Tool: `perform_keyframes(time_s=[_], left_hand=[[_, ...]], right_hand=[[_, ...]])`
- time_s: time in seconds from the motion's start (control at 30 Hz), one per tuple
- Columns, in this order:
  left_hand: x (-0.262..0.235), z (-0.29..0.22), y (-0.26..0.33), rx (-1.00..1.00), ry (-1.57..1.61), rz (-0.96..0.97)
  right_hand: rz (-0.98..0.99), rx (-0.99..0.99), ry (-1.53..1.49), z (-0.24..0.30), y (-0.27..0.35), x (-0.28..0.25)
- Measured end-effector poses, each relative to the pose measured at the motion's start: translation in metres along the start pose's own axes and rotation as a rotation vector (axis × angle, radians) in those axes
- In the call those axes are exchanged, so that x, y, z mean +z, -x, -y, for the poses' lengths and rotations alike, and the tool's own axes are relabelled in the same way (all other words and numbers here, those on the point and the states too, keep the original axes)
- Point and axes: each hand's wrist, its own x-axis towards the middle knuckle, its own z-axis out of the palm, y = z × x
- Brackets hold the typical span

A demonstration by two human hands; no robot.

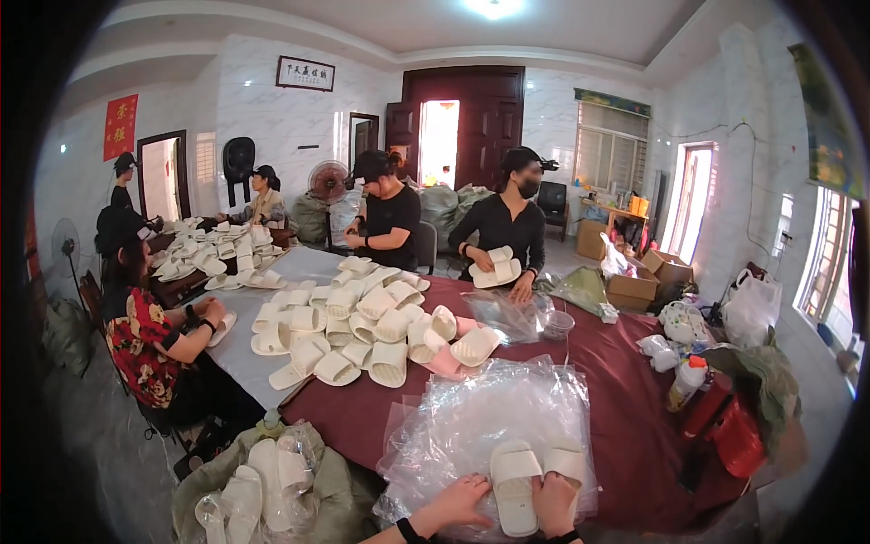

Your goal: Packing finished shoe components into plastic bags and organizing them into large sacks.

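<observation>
Two cream slippers lie side by side on a stack of clear plastic bags [489,408] at the near edge of the table. My right hand [555,504] is closed round the heel part of the right slipper [565,461], its fingers curled over the sole. Beside the left slipper [515,490], my left hand [460,500] lies with fingers stretched out over the bags, its fingertips close to the slipper's edge. A black band circles each wrist. Whether my left fingertips touch the slipper I cannot tell.
A large heap of cream slippers [349,317] covers the table's middle, some pink ones [446,361] at its right. A green sack [195,485] of bagged slippers stands at lower left. Across the dark red cloth [625,399], a co-worker [507,218] holds slippers. Bottles [687,381] stand right.
</observation>
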Motion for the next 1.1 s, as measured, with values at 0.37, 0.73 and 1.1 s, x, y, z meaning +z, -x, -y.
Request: perform_keyframes(time_s=[0.37,0.73,1.1], left_hand=[[0.005,0.006,-0.003,0.002,-0.032,0.047],[-0.010,-0.004,-0.016,-0.119,0.047,0.128],[0.008,-0.015,-0.019,-0.120,-0.148,-0.192]], right_hand=[[-0.072,-0.021,-0.035,0.001,0.001,-0.010],[-0.097,0.060,-0.225,-0.009,-0.002,-0.012],[-0.356,0.284,-1.228,-0.036,0.012,-0.083]])
